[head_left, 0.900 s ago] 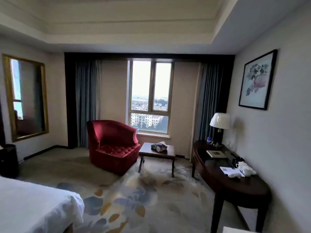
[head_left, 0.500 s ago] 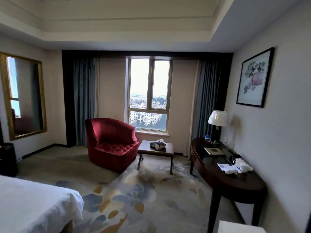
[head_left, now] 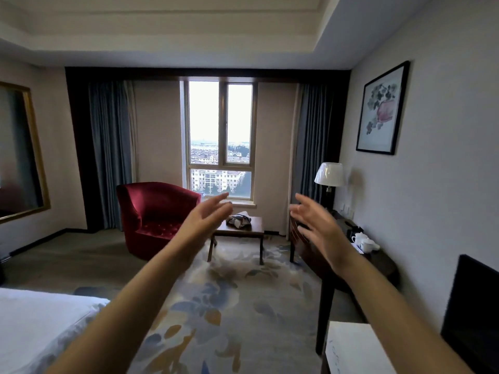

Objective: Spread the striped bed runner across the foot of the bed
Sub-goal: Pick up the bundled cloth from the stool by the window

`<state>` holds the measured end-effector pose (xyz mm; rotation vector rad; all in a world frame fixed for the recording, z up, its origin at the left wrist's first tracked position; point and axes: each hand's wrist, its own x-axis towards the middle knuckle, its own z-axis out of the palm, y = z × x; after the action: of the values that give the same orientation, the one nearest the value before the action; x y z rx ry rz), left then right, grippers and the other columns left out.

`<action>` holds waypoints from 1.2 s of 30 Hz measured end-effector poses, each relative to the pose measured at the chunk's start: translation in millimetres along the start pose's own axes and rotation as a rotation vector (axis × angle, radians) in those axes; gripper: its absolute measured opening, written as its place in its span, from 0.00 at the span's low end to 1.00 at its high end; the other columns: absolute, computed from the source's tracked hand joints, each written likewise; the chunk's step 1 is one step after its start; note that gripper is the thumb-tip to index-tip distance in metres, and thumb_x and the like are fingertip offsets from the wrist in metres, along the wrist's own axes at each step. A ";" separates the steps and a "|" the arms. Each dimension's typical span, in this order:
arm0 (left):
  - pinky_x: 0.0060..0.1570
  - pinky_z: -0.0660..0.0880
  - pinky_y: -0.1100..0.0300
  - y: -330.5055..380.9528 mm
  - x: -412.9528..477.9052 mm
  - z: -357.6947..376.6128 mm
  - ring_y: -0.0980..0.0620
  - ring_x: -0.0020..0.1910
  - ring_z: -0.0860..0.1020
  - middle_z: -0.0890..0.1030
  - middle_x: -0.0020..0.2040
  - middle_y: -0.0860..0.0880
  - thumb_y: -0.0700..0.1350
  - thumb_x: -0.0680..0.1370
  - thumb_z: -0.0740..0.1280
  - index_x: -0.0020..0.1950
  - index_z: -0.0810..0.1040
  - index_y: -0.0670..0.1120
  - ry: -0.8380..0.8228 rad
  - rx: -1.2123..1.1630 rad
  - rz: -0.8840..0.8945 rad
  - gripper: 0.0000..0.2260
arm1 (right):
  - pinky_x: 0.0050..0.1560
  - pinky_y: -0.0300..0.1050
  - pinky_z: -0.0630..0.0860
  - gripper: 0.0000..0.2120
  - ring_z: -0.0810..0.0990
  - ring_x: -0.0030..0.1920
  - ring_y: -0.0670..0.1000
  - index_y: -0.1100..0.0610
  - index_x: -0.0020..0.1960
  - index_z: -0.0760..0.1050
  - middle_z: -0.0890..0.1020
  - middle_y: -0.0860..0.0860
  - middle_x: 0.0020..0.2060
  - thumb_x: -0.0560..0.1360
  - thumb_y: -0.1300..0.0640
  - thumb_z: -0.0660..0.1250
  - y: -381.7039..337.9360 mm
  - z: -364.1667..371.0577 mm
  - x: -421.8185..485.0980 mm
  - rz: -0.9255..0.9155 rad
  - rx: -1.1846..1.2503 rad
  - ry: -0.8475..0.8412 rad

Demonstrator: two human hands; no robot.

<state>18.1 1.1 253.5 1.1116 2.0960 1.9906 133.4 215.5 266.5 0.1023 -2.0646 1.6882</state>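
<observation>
A folded striped bundle, the bed runner (head_left: 239, 220), lies on a small dark wooden table (head_left: 253, 230) below the window, well beyond my reach. Both my arms are stretched out in front of me at chest height. My left hand (head_left: 208, 215) has straight fingers, palm turned inward, and holds nothing. My right hand (head_left: 315, 223) mirrors it with spread fingers, also empty. The white bed (head_left: 37, 327) shows only its corner at the lower left.
A red velvet armchair (head_left: 154, 217) stands left of the table. A dark curved desk (head_left: 378, 265) with a lamp (head_left: 329, 175) and white teaware (head_left: 364, 241) runs along the right wall. A white box (head_left: 353, 349) and black screen (head_left: 472, 314) sit at lower right. Patterned carpet (head_left: 229, 306) lies between.
Both my arms have come up into view, hands open and held out before me; no hand was in view earlier. The camera has moved forward toward the window.
</observation>
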 end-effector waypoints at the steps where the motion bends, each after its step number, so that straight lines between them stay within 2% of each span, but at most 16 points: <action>1: 0.62 0.68 0.58 6.6 5.2 -0.5 0.57 0.63 0.74 0.76 0.65 0.53 0.68 0.61 0.71 0.69 0.69 0.58 0.006 -0.026 0.014 0.38 | 0.71 0.53 0.63 0.36 0.68 0.69 0.49 0.50 0.73 0.63 0.70 0.50 0.69 0.68 0.39 0.63 -4.4 -1.6 1.4 -0.029 -0.026 -0.012; 6: 0.66 0.68 0.55 5.9 1.8 2.7 0.59 0.62 0.75 0.76 0.64 0.54 0.67 0.62 0.70 0.67 0.71 0.60 0.028 -0.044 0.009 0.34 | 0.70 0.52 0.64 0.35 0.68 0.69 0.48 0.49 0.73 0.62 0.70 0.50 0.68 0.69 0.39 0.65 -4.8 -10.5 -4.1 -0.002 -0.018 -0.010; 11: 0.67 0.68 0.48 -6.0 -6.6 2.4 0.52 0.63 0.75 0.77 0.64 0.50 0.72 0.55 0.73 0.64 0.72 0.60 0.031 -0.094 -0.034 0.40 | 0.70 0.53 0.64 0.33 0.68 0.68 0.48 0.49 0.73 0.62 0.71 0.50 0.68 0.70 0.41 0.64 13.6 -9.8 -12.7 0.065 -0.038 -0.014; 16: 0.67 0.69 0.48 -8.5 -4.5 -1.3 0.52 0.63 0.76 0.78 0.63 0.52 0.73 0.55 0.73 0.58 0.75 0.64 0.010 -0.078 -0.018 0.34 | 0.69 0.53 0.66 0.34 0.70 0.65 0.46 0.49 0.74 0.61 0.72 0.44 0.62 0.71 0.40 0.67 17.2 -9.3 -10.6 0.070 -0.072 -0.003; 19: 0.65 0.71 0.51 -3.0 -4.6 -1.2 0.54 0.61 0.77 0.78 0.60 0.54 0.74 0.54 0.72 0.56 0.75 0.65 -0.016 -0.033 -0.006 0.33 | 0.63 0.46 0.69 0.36 0.71 0.64 0.48 0.48 0.74 0.61 0.73 0.45 0.61 0.71 0.39 0.68 17.2 -9.5 -6.5 0.070 -0.204 0.002; 21: 0.62 0.73 0.53 2.9 -6.0 -1.3 0.59 0.58 0.77 0.78 0.58 0.59 0.76 0.56 0.68 0.58 0.73 0.65 -0.050 0.129 0.040 0.34 | 0.59 0.44 0.69 0.33 0.72 0.65 0.49 0.49 0.73 0.62 0.73 0.49 0.64 0.72 0.41 0.68 15.9 -9.8 -2.4 0.069 -0.479 0.038; 23: 0.61 0.74 0.54 11.0 -7.6 -0.7 0.60 0.59 0.76 0.77 0.61 0.58 0.78 0.60 0.61 0.64 0.71 0.63 -0.072 0.496 0.133 0.37 | 0.61 0.46 0.69 0.33 0.70 0.66 0.49 0.49 0.73 0.62 0.71 0.49 0.68 0.72 0.40 0.67 10.8 -8.2 -0.4 -0.008 -0.876 0.069; 25: 0.62 0.72 0.51 19.9 -6.8 2.1 0.57 0.61 0.74 0.75 0.65 0.56 0.79 0.64 0.53 0.69 0.68 0.60 -0.057 1.003 0.272 0.39 | 0.63 0.48 0.69 0.33 0.70 0.66 0.49 0.49 0.72 0.62 0.71 0.48 0.67 0.72 0.38 0.65 3.6 -4.3 -0.5 -0.205 -1.182 0.095; 27: 0.69 0.64 0.46 29.1 -5.8 7.9 0.53 0.66 0.71 0.73 0.67 0.55 0.78 0.65 0.49 0.70 0.67 0.59 -0.026 1.275 0.371 0.39 | 0.66 0.49 0.66 0.31 0.70 0.65 0.49 0.49 0.71 0.64 0.73 0.47 0.64 0.72 0.37 0.64 -3.8 -0.4 0.8 -0.386 -1.312 0.098; 30: 0.73 0.57 0.44 35.6 -2.1 14.9 0.49 0.72 0.65 0.69 0.71 0.52 0.77 0.66 0.47 0.71 0.65 0.58 -0.006 1.369 0.379 0.40 | 0.72 0.52 0.60 0.33 0.68 0.67 0.49 0.50 0.72 0.62 0.73 0.48 0.64 0.73 0.36 0.62 -9.1 6.2 3.7 -0.411 -1.375 0.064; 33: 0.72 0.58 0.44 36.1 0.9 18.9 0.51 0.69 0.68 0.71 0.69 0.53 0.77 0.66 0.47 0.70 0.67 0.58 0.019 1.343 0.365 0.39 | 0.73 0.55 0.54 0.32 0.65 0.69 0.49 0.50 0.72 0.62 0.72 0.48 0.66 0.74 0.35 0.59 -5.2 10.0 4.8 -0.376 -1.385 0.062; 36: 0.72 0.58 0.43 32.7 1.9 22.0 0.51 0.69 0.68 0.71 0.69 0.53 0.79 0.65 0.43 0.70 0.67 0.58 -0.008 1.336 0.327 0.42 | 0.74 0.57 0.53 0.31 0.65 0.70 0.49 0.49 0.72 0.63 0.72 0.47 0.66 0.74 0.34 0.58 0.5 9.5 4.5 -0.356 -1.359 0.052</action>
<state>42.4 18.2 279.5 1.5536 3.3958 0.3203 126.3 207.7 266.5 -0.0246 -2.4871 -0.1006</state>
